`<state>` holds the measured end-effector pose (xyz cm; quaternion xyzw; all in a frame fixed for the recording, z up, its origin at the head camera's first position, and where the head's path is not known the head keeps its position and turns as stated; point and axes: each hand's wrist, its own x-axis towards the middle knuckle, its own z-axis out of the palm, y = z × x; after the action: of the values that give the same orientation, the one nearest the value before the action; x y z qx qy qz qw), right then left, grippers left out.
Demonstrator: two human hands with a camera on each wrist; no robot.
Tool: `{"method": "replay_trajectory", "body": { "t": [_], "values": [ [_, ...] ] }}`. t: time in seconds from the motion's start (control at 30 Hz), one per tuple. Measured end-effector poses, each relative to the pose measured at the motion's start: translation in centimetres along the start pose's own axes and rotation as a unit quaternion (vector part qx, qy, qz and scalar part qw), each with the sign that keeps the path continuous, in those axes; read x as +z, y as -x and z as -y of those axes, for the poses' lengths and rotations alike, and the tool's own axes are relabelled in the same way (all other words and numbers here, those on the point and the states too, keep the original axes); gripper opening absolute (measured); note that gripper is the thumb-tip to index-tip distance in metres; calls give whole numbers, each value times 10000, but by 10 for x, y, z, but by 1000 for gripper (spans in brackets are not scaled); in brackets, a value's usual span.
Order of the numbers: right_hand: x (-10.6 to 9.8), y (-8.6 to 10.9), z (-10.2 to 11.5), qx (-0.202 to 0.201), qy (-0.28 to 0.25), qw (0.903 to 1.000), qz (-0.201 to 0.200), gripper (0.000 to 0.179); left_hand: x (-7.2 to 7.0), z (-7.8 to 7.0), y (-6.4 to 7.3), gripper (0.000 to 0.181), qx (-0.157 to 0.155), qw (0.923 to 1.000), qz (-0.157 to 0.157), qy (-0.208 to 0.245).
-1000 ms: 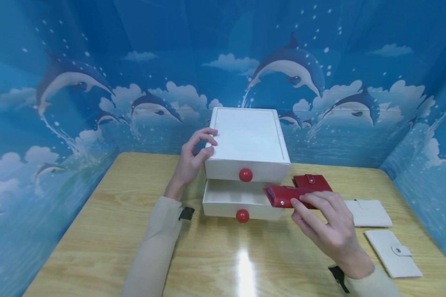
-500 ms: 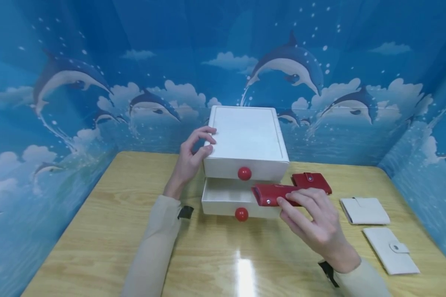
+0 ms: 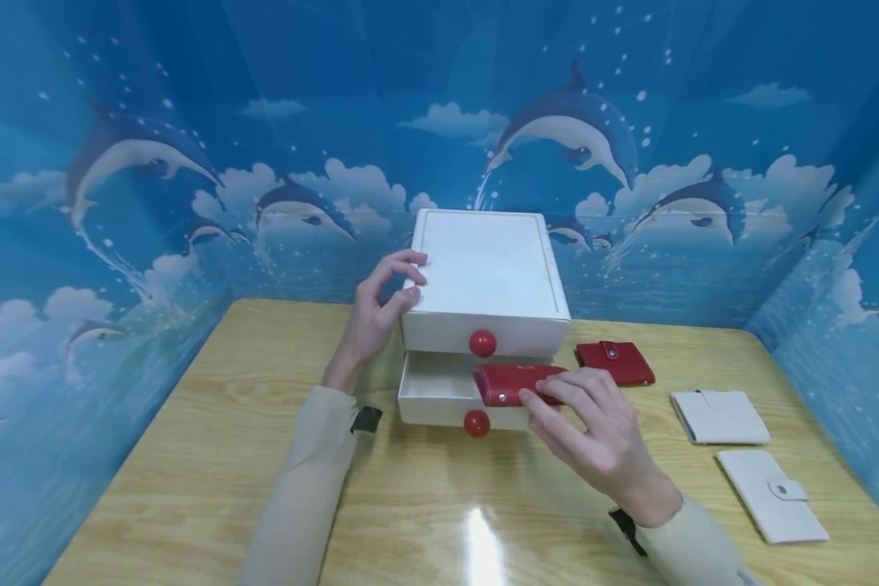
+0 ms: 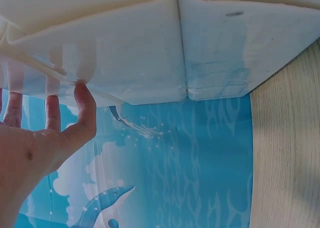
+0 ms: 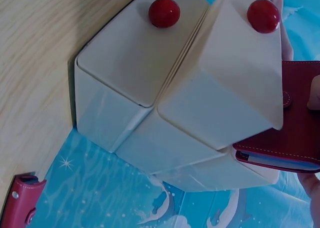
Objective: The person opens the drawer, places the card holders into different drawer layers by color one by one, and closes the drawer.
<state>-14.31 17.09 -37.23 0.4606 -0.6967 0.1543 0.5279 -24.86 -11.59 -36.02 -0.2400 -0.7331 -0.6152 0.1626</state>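
Note:
A white three-tier drawer box [image 3: 487,264] stands at the back middle of the table, with its middle drawer [image 3: 439,412] pulled out. My left hand [image 3: 372,313] rests on the box's upper left edge, fingertips and thumb against it. Between the thumb and fingers of my right hand [image 3: 593,427] is a red card wallet [image 3: 504,384], its flap fastened by a snap. It overlaps the right part of the drawer in the head view. In the right wrist view the wallet [image 5: 295,120] shows clear sleeves along its edge, beside the drawer's red knob [image 5: 263,16].
To the right on the wooden table [image 3: 212,456] lie another red wallet [image 3: 626,365], a white wallet [image 3: 721,417] and a second white wallet [image 3: 762,496] with a snap tab. The shut bottom drawer [image 5: 140,48] appears in the right wrist view. A dolphin-print curtain [image 3: 300,122] hangs behind.
My right hand has carried the red card wallet leftward, from the drawer's right end to over its right half. My left hand stays on the box.

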Motion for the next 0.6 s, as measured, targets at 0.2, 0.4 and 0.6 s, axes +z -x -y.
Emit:
{"method": "replay_trajectory", "body": {
  "t": [0.2, 0.4, 0.6],
  "values": [
    [4, 4, 0, 150, 104, 9994, 310, 32, 0, 0, 0, 22, -26, 10000, 16, -21],
    [8, 5, -1, 262, 282, 9977, 557, 30, 0, 1, 0, 23, -20, 10000, -2, -12],
    [12, 3, -2, 225, 252, 9972, 667, 30, 0, 0, 0, 22, -5, 10000, -1, -4]
  ]
}}
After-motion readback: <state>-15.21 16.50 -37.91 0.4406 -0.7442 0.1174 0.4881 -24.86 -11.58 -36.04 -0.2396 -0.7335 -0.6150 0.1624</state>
